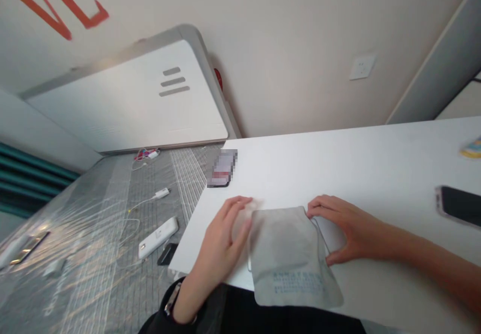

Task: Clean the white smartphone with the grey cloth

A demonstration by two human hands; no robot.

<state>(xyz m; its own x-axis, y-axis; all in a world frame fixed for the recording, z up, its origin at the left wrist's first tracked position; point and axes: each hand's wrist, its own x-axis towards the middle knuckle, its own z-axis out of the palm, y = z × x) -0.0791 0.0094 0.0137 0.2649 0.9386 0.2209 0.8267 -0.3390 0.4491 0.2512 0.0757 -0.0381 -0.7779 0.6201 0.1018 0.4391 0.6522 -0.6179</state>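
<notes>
A thin grey cloth (281,244) with faint blue print lies flat at the table's front, its lower end hanging over the edge. Thin pale edges show beside the cloth at left and right, so a flat object seems to lie under it; most of that is hidden. My left hand (225,236) is just off the cloth's left side, fingers curved and apart from the thumb, slightly blurred. At the right side, my right hand (343,226) has its fingertips by the upper corner and its thumb lower down, with a wide gap between them.
On the white table (376,169), a dark phone (460,205) lies right and a pixelated phone-like item (222,169) at the left edge. A white power bank (158,237) and charger cables rest on a plastic-covered surface (97,274) at left. A wall socket (363,67) is behind.
</notes>
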